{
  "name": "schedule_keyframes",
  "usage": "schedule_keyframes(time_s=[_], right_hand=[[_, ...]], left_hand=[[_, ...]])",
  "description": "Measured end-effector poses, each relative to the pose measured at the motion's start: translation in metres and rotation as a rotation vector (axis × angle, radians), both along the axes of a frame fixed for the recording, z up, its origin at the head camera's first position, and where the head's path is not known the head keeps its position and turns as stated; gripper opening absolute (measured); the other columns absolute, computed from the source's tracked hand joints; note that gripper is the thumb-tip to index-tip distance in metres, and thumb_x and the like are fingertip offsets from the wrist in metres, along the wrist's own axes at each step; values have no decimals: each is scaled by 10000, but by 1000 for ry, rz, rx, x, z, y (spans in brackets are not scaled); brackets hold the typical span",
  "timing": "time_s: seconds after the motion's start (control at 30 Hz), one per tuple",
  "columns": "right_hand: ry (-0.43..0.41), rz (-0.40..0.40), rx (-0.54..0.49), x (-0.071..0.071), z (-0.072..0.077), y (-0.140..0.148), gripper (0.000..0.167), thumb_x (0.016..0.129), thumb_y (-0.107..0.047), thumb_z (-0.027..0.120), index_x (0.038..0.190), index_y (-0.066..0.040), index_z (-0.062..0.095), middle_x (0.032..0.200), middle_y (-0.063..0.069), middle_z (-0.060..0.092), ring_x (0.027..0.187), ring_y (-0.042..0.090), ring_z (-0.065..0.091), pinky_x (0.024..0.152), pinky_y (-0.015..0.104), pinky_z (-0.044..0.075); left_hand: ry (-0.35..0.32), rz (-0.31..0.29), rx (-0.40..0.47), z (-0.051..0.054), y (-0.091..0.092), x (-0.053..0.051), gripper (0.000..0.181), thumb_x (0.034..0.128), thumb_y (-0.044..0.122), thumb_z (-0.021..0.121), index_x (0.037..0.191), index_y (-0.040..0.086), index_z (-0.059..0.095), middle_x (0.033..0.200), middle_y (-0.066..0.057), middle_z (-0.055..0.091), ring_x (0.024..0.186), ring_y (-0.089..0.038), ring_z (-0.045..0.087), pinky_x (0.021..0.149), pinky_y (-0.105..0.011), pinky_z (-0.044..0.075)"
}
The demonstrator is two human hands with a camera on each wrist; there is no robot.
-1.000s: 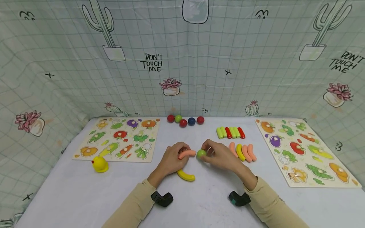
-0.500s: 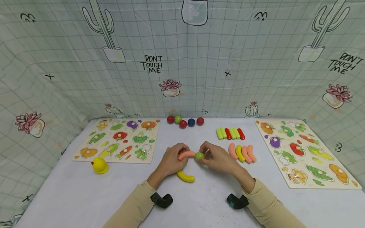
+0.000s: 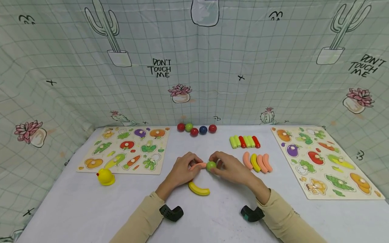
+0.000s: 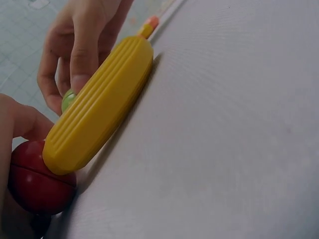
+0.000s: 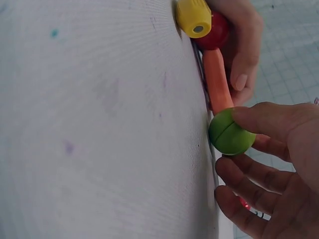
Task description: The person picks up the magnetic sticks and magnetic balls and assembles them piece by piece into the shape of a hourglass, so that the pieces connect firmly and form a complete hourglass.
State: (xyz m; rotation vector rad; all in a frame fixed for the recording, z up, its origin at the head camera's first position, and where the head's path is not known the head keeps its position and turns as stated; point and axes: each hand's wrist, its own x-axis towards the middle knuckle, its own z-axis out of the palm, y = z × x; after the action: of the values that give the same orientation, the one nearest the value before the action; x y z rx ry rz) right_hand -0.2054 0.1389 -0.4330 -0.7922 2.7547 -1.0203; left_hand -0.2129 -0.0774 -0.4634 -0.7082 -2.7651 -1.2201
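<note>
My left hand [image 3: 181,169] holds a pink curved magnetic stick [image 3: 201,165] low over the white table, partly covered by the fingers. In the right wrist view, a red ball [image 5: 218,31] sits at that stick's far end, beside the left hand; the head view hides it. My right hand [image 3: 230,167] pinches a green ball [image 3: 210,166] between thumb and fingers. The ball touches the pink stick's free end. A yellow curved stick [image 3: 199,189] lies just in front of the left hand, one end against the red ball in the left wrist view.
Right of the hands lie pink and yellow curved sticks [image 3: 262,163], with short green and red sticks [image 3: 244,142] behind. Several balls [image 3: 203,130] line the back. Vegetable puzzle boards [image 3: 164,162] [image 3: 307,189] flank the area; a yellow toy duck [image 3: 105,177] stands left.
My right hand has moved left with the green ball, bringing it against the pink stick's end. The left thumb now covers more of the stick. The yellow stick has swung slightly.
</note>
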Motion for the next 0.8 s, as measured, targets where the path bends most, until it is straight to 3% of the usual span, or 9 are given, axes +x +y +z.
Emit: schedule_keyframes(time_s=[0.13,0.3,0.8], right_hand=[[-4,20,-8,0,0,0,269,873,-207,671,1117,-148,575,1035,-12,623,860,117,578,723,226,479],[-16,58,-13,0,0,-1,311,878,-171,662,1170,-118,567,1087,8,619,881,126,573,756,236,491],[10,88,-16,1,-1,-2,322,883,-156,655,1189,-119,561,1116,11,610,896,132,578,784,282,512]], left_hand=[[-93,-26,18,4,-3,-2,178,899,272,614,1041,180,668,909,42,581,795,-95,481,782,-299,321],[-179,-51,44,8,-7,-4,211,894,292,631,1062,172,677,908,27,592,789,-114,473,688,-238,379],[-198,-93,-11,7,-10,-7,213,868,342,665,1039,215,679,854,58,564,802,-119,475,686,-246,374]])
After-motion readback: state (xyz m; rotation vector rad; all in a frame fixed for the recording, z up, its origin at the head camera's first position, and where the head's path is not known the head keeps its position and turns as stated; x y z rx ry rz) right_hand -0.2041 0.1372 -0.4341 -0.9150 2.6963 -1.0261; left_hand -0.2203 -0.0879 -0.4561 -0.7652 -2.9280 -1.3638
